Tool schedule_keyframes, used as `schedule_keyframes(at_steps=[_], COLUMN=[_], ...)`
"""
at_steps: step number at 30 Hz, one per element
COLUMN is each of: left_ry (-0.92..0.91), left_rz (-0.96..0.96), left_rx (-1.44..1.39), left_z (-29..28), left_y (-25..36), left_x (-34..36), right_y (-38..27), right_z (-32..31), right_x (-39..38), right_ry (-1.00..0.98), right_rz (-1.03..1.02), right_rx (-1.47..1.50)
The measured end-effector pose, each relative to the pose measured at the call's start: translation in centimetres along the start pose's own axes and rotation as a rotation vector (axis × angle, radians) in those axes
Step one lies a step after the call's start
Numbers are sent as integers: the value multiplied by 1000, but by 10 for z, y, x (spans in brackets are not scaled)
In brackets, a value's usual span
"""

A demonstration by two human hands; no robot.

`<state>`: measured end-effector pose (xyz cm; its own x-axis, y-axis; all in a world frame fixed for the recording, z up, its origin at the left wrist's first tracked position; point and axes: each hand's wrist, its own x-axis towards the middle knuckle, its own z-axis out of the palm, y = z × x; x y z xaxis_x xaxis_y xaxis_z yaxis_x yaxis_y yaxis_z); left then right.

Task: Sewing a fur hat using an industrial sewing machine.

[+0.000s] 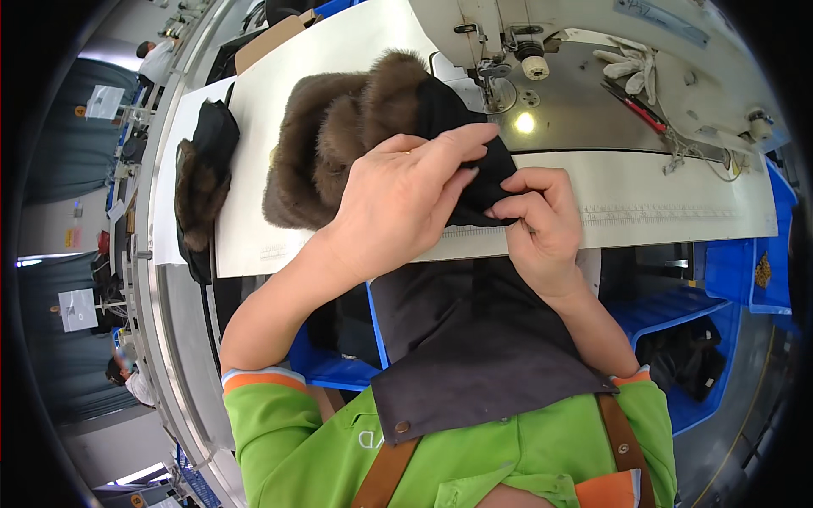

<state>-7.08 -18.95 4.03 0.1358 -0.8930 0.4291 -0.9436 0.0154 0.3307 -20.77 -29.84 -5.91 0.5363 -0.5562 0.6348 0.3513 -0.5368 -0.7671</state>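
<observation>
A brown fur piece [318, 152] with a black cloth lining [457, 108] lies on the white sewing table, its lined end beside the sewing machine's needle area. My left hand [398, 190] rests over the lining, with fingers and thumb closed on the black cloth. To its right, my right hand [546, 224] pinches the lower edge of the same lining between thumb and fingers. The cloth spans the small gap between both hands. My left hand hides part of the fur and lining.
The sewing machine [584, 51] stands over the far right of the table [677, 190]. On its bed are a white glove [631, 68] and red-handled snips [639, 110]. Another fur-and-black piece [203, 182] lies at the left. Blue bins [703, 313] stand below the table.
</observation>
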Motion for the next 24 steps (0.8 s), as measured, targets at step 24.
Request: schedule_keyframes(at_steps=[24], left_ry=[-253], left_rz=[75], left_rx=[11], left_z=[-4], left_y=[-3], left_x=[10], right_y=[-2], right_z=[-6], right_x=[2], right_ry=[-53], right_rz=[-262], right_rx=[-211])
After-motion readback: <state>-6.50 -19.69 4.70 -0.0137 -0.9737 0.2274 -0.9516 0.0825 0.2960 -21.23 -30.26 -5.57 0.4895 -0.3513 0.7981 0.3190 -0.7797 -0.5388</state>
